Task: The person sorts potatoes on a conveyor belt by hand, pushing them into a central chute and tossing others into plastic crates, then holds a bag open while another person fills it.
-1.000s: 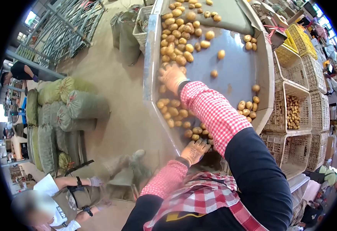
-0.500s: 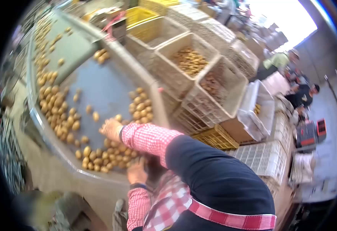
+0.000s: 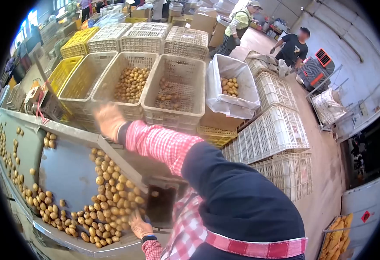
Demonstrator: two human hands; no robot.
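Small yellow potatoes (image 3: 105,208) are heaped at the near end of a metal sorting table (image 3: 66,167) with a grey surface. My left hand (image 3: 140,226) lies against the heap's near edge, its fingers stretched out towards the potatoes. Raised beyond the table's rim, my right hand (image 3: 109,121) is smeared by motion. It overlaps the near corner of a pale plastic crate (image 3: 131,112) part-filled with potatoes, and its fingers are too blurred to read. Beside that crate stands another crate (image 3: 172,115) with some darker potatoes at its bottom.
A white-lined box (image 3: 233,106) holds a few potatoes. Stacked crates (image 3: 266,136) stand along the right, with yellow crates (image 3: 64,71) at the left. A square opening (image 3: 159,203) lies near the table's end. Two people (image 3: 240,28) (image 3: 293,47) are farther back.
My right hand has lifted off the potatoes and swung out over the table's rim towards the crates. My left hand stays at the heap. The view has turned towards the crates.
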